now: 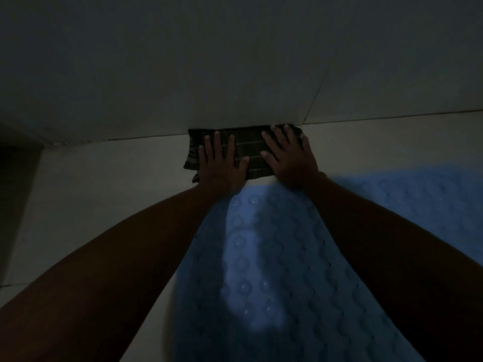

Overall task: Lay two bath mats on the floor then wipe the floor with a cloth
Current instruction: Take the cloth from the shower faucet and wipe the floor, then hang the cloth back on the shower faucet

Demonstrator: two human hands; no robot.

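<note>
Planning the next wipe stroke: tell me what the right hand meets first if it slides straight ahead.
The right hand presses the cloth flat, pointing at the wall. It probably meets the wall's base almost immediately.

A dark cloth (245,150) crossed by pale stripes is seen. The bath mat (274,270) is light blue, embossed with rings and wavy lines. The floor tiles (104,194) are pale grey.
</note>
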